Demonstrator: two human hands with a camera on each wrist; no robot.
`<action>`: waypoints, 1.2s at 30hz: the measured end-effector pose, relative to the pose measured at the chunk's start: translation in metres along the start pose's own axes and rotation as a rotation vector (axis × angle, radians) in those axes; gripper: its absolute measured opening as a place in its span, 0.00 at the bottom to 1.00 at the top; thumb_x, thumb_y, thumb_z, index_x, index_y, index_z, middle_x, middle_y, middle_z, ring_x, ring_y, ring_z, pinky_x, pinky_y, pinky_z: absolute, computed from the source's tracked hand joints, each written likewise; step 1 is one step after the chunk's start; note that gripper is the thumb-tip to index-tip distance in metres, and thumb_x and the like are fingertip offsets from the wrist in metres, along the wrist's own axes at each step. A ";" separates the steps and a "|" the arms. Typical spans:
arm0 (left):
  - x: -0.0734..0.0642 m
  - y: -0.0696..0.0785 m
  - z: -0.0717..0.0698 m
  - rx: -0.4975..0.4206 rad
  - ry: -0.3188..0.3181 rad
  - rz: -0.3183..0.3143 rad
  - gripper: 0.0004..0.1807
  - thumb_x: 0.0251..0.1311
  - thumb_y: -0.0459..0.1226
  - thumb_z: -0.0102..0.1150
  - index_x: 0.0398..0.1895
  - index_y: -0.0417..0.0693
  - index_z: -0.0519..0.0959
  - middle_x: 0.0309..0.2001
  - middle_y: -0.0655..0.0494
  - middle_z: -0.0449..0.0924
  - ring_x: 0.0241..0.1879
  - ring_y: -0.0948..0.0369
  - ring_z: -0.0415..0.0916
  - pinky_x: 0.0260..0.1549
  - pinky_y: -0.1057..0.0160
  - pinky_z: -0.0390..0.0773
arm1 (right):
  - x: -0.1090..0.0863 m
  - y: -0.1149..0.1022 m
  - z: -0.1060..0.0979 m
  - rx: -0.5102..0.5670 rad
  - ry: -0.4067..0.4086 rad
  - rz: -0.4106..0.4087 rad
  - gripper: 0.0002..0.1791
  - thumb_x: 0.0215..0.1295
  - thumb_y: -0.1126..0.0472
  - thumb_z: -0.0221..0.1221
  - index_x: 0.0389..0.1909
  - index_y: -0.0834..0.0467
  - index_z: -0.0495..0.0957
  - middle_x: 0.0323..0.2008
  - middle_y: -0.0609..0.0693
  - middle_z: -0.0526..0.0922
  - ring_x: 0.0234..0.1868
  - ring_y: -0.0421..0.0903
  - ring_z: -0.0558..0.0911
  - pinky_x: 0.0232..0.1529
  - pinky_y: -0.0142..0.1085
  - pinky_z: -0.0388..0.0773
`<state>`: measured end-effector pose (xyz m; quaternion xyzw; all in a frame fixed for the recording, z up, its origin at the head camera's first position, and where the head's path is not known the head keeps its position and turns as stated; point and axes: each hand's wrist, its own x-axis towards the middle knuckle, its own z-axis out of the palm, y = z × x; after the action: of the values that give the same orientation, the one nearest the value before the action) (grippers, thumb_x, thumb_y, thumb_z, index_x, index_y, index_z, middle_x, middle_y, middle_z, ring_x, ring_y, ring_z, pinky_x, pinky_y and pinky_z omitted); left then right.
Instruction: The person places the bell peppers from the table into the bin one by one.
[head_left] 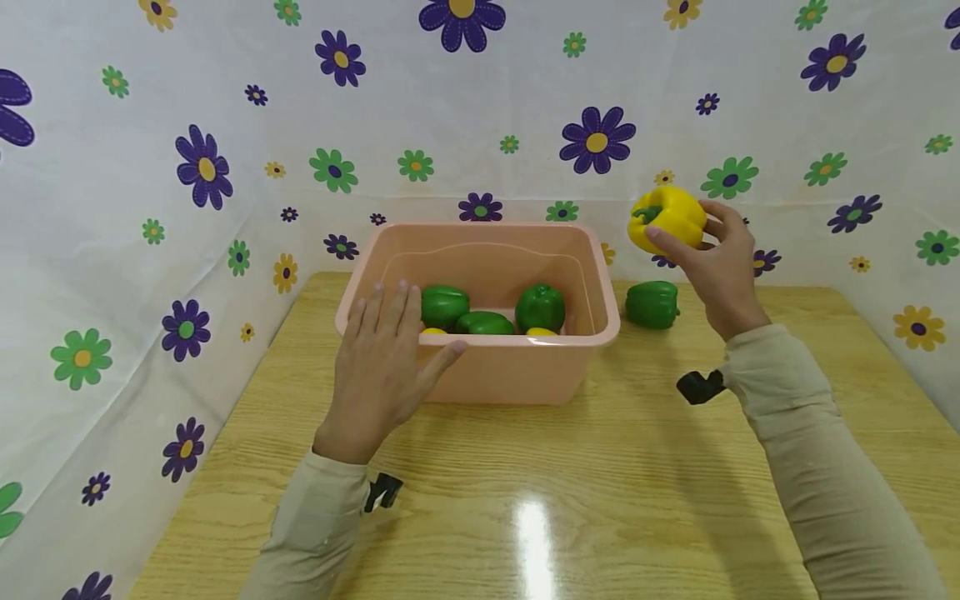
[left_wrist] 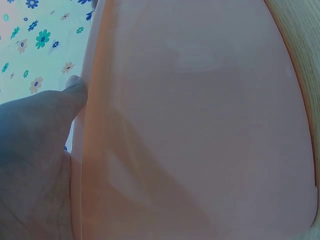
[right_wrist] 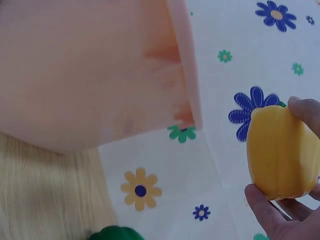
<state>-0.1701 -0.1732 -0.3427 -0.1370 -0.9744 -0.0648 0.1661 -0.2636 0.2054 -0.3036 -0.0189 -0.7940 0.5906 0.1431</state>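
Observation:
In the head view a yellow bell pepper [head_left: 678,218] is held up by my right hand [head_left: 716,267], thumb on the near side and fingers behind it. The right wrist view shows the same yellow pepper [right_wrist: 280,152] gripped between thumb and fingers. My left hand [head_left: 382,371] rests with straight fingers over the near left rim of a pink plastic tub [head_left: 510,367]. Inside the tub lie several green bell peppers [head_left: 541,308] and bits of yellow ones [head_left: 542,332], partly hidden by the near rim. The left wrist view shows mostly the tub's outer wall [left_wrist: 200,125].
Right of the tub, a green bell pepper [head_left: 652,304] lies on the wooden table [head_left: 465,500], below my raised right hand. A white cloth with printed flowers [head_left: 510,100] hangs behind the table and along its sides.

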 end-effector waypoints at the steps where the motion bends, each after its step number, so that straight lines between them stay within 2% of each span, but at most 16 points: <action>1: 0.000 0.000 0.000 0.000 0.004 0.001 0.53 0.69 0.69 0.41 0.78 0.33 0.56 0.78 0.37 0.53 0.78 0.39 0.45 0.76 0.44 0.43 | -0.001 -0.003 0.002 0.003 -0.003 -0.008 0.47 0.62 0.44 0.70 0.76 0.53 0.58 0.71 0.60 0.64 0.55 0.47 0.75 0.59 0.34 0.78; 9: -0.001 0.000 0.001 0.006 0.019 0.005 0.53 0.69 0.69 0.41 0.77 0.32 0.56 0.78 0.37 0.54 0.77 0.39 0.46 0.76 0.44 0.44 | -0.009 -0.020 0.014 0.034 -0.034 -0.059 0.47 0.61 0.44 0.71 0.75 0.52 0.58 0.70 0.58 0.66 0.59 0.51 0.76 0.61 0.37 0.77; 16: 0.000 0.000 0.000 0.007 0.009 0.001 0.54 0.69 0.70 0.40 0.78 0.32 0.55 0.78 0.38 0.52 0.78 0.40 0.44 0.76 0.44 0.44 | -0.013 -0.028 0.022 0.118 -0.070 -0.083 0.45 0.60 0.49 0.72 0.74 0.54 0.61 0.68 0.58 0.69 0.58 0.53 0.77 0.54 0.31 0.80; 23: 0.000 -0.001 0.001 0.004 0.005 -0.001 0.54 0.69 0.70 0.39 0.78 0.33 0.55 0.78 0.38 0.52 0.78 0.40 0.43 0.76 0.45 0.43 | -0.019 -0.031 0.027 0.088 -0.097 -0.112 0.44 0.62 0.48 0.71 0.74 0.53 0.61 0.69 0.56 0.69 0.59 0.51 0.77 0.60 0.37 0.78; 36: -0.001 0.000 0.001 0.006 -0.002 0.000 0.53 0.69 0.69 0.41 0.78 0.33 0.55 0.79 0.38 0.51 0.78 0.40 0.43 0.76 0.45 0.42 | -0.028 -0.040 0.036 0.077 -0.132 -0.169 0.43 0.62 0.51 0.71 0.74 0.53 0.62 0.68 0.55 0.70 0.58 0.52 0.79 0.58 0.36 0.79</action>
<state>-0.1698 -0.1737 -0.3437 -0.1364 -0.9748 -0.0618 0.1656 -0.2401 0.1541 -0.2808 0.0927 -0.7772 0.6063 0.1407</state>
